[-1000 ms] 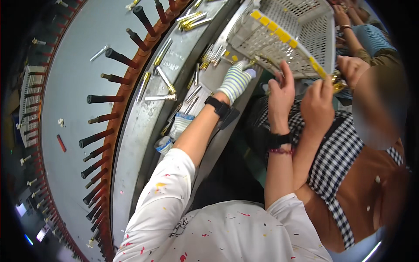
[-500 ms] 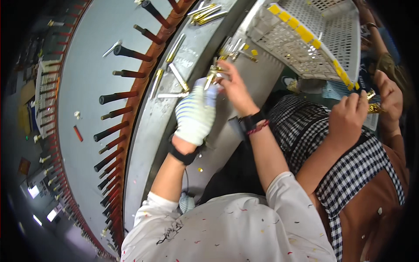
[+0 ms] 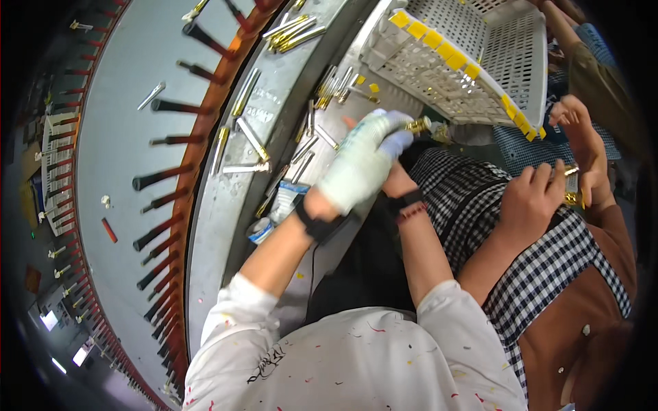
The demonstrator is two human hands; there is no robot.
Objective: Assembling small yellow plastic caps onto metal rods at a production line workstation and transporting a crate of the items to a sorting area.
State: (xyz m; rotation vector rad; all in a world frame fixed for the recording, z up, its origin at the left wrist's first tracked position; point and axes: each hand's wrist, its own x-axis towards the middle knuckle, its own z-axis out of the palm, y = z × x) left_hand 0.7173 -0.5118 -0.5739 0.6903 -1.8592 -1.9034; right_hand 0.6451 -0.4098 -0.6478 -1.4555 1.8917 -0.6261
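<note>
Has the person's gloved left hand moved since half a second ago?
Yes: the gloved left hand has shifted rightward, away from the metal tubes lying on the grey ledge and nearer the white perforated basket.

A basket [image 3: 419,72], a curve of pegs [image 3: 179,107] and a checked apron [image 3: 548,264]
The white perforated basket, its edge dotted with yellow tape [image 3: 456,60], tilts beyond the metal bench [image 3: 219,222]; the dark pegs line a rust-coloured rim [image 3: 179,198] around a pale grey surface [image 3: 130,171] bearing a small red stick [image 3: 110,231] and a white scrap [image 3: 105,201]; a co-worker at right wears the black-and-white apron.
</note>
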